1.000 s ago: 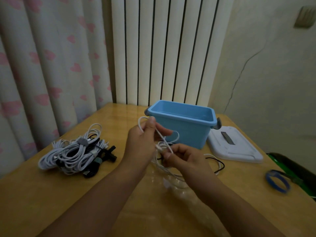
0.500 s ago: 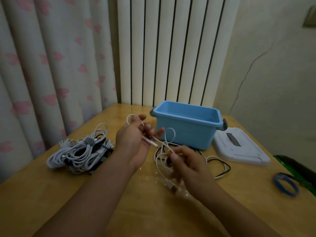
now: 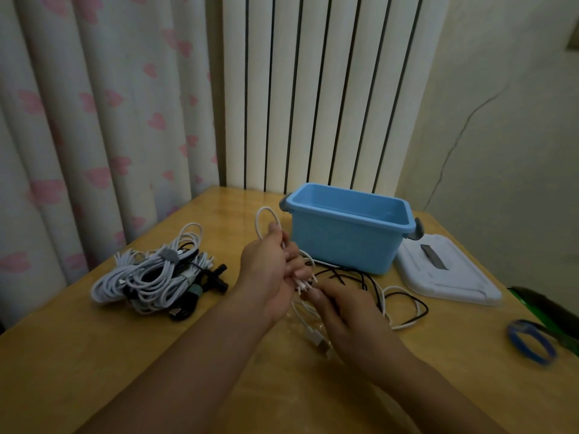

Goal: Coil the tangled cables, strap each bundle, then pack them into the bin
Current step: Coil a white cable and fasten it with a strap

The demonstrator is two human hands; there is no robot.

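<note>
Head view, only camera. Left hand (image 3: 266,270) is raised just in front of the blue bin (image 3: 344,239), fingers curled round a white cable (image 3: 266,223); one loop stands up above the fist, further turns gathered in the palm. Right hand (image 3: 351,314) sits lower and just beside it, thumb and fingers pinching the same cable near its free end; a connector appears to hang below the hands, blurred. A black cable (image 3: 404,296) lies loose on the wooden table (image 3: 94,355) between the right hand and the bin, uncoiled, mixed with more white line. Pile of cables (image 3: 150,274) well to the left: mostly white, some black, a grey strap visible on at least one bundle; whether all are strapped, cannot tell. Bin looks empty as far as its interior shows. White lid (image 3: 445,274) lies flat to the bin's right. Blue band (image 3: 529,339) near right table edge. Judgement: coiling in progress; strapping of this coil, black cable, and all packing remain.
</note>
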